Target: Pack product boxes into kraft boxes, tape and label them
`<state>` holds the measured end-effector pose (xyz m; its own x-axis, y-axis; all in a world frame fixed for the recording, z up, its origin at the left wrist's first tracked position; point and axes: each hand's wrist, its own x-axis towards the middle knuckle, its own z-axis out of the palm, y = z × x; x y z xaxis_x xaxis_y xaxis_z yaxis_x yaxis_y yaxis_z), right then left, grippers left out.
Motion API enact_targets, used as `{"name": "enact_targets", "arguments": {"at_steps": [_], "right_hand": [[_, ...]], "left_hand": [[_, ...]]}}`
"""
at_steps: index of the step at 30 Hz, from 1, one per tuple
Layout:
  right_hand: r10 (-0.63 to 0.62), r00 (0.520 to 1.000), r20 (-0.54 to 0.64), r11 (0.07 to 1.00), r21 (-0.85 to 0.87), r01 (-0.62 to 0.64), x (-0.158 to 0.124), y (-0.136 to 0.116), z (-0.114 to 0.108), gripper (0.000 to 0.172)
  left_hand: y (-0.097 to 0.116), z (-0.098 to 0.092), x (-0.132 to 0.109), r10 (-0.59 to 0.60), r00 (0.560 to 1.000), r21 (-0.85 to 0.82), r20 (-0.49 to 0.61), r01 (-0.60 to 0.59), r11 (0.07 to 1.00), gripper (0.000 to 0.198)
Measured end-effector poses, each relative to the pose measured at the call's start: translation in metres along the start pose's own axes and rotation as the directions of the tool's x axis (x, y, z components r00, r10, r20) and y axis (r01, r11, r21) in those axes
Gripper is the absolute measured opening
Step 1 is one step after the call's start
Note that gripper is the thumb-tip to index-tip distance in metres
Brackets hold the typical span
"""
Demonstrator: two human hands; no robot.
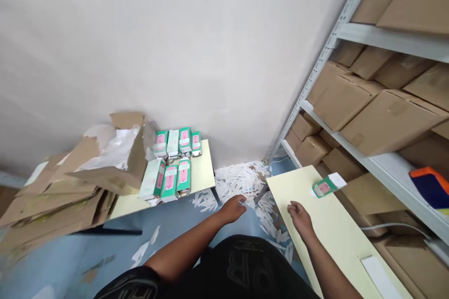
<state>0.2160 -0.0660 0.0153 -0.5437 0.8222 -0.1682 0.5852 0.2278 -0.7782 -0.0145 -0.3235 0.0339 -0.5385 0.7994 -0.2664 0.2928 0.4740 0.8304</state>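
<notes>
From here, the left hand (233,209) is hanging half-curled, its hold unclear to me; the right hand (300,218) is hovering loosely half-open, seemingly empty. 1 green box (323,188) is lying beyond it on the right table (338,229).

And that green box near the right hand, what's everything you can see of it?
The box looks like thin card, green with a pink panel on top. Its right end is white, maybe an open flap, and some white shows at the left. It lies flat on the table, near the right edge, slightly slanted; the right hand isn't touching it.
</notes>
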Motion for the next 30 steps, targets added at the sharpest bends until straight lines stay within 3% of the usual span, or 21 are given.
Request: {"name": "enact_targets", "arguments": {"at_steps": [3,4,6,9,11,13,18,22,27,30], "right_hand": [[-0.068,0.972,-0.226,0.993,-0.114,0.043,0.011,-0.033,-0.052,0.052],[-0.078,0.940,-0.333,0.986,-0.166,0.023,0.016,-0.040,-0.081,0.051],[-0.106,0.824,-0.557,0.965,-0.257,-0.049,0.024,-0.049,-0.148,0.047],[-0.233,0.634,-0.737,0.903,-0.406,-0.141,0.033,-0.047,-0.241,0.044],[-0.309,0.580,-0.754,0.843,-0.500,-0.201,0.039,-0.041,-0.285,0.046],[-0.333,0.578,-0.745,0.773,-0.567,-0.285,0.049,-0.034,-0.317,0.048],[-0.189,0.626,-0.756,0.641,-0.578,-0.504,0.080,-0.015,-0.361,0.049],[-0.126,0.694,-0.709,0.605,-0.609,-0.512,0.102,-0.001,-0.378,0.048],[-0.203,0.736,-0.646,0.604,-0.674,-0.426,0.125,0.001,-0.383,0.037],[-0.208,0.705,-0.678,0.659,-0.630,-0.411,0.123,-0.001,-0.381,0.034]], "left_hand": [[-0.017,-0.035,-0.006,-0.009,0.999,0.024,0.037,0.008,1.000,0.030],[-0.019,-0.041,-0.003,-0.014,0.999,0.034,0.053,0.013,0.999,0.028],[-0.018,-0.042,0.007,-0.015,0.995,0.033,0.094,0.012,0.999,0.025],[-0.005,-0.024,0.026,0.021,0.983,-0.006,0.181,-0.020,1.000,0.024],[0.010,-0.003,0.041,0.047,0.971,-0.015,0.235,-0.045,0.999,0.024],[0.029,0.021,0.056,0.069,0.960,-0.013,0.270,-0.068,0.998,0.024],[0.088,0.082,0.087,0.143,0.923,0.001,0.357,-0.153,0.988,0.024],[0.130,0.121,0.100,0.187,0.889,0.018,0.418,-0.215,0.977,0.024],[0.156,0.137,0.119,0.209,0.823,0.083,0.528,-0.295,0.952,0.020],[0.163,0.138,0.138,0.210,0.793,0.110,0.572,-0.327,0.938,0.021]]}}
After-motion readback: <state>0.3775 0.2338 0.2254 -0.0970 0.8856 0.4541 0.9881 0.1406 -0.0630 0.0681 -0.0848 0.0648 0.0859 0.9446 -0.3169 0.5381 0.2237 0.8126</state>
